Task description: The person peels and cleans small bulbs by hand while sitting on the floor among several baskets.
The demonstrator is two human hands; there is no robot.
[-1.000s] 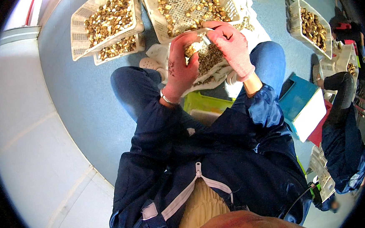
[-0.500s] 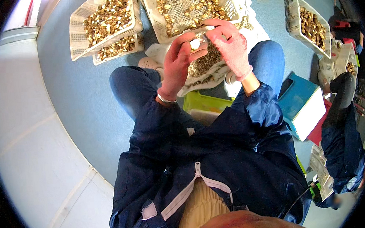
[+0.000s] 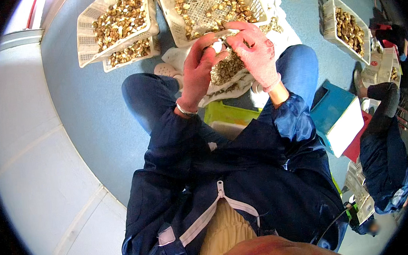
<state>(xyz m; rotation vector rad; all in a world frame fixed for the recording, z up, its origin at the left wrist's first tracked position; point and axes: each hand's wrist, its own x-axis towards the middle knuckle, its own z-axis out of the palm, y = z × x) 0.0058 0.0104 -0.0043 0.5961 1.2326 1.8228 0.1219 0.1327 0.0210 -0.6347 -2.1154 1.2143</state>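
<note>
My left hand (image 3: 198, 72), in a pink glove, is closed on a mushroom (image 3: 217, 46) whose pale side faces up. Close beside it my right hand (image 3: 255, 50), gloved alike, has its fingers bent together. A thin pale edge shows at those fingertips, but I cannot make out what it is. Both hands are held over a white sack (image 3: 210, 98) heaped with small brown and pale trimmings (image 3: 228, 70). Just beyond them stands a white mesh crate (image 3: 172, 29) with brown-and-pale mushrooms (image 3: 234, 6) scattered along its sides and its slotted floor partly bare.
At the far left, a white crate (image 3: 86, 41) full of mushrooms rests on another crate (image 3: 137, 61). A green stool or box (image 3: 228, 112) lies between my legs. To the right are a blue box (image 3: 327, 110), a mushroom crate (image 3: 329, 21) and a co-worker's leg (image 3: 384, 140).
My hands have drawn slightly closer together around the mushroom, and the left fingers have curled further over it. At the right, the co-worker's leg has shifted slightly.
</note>
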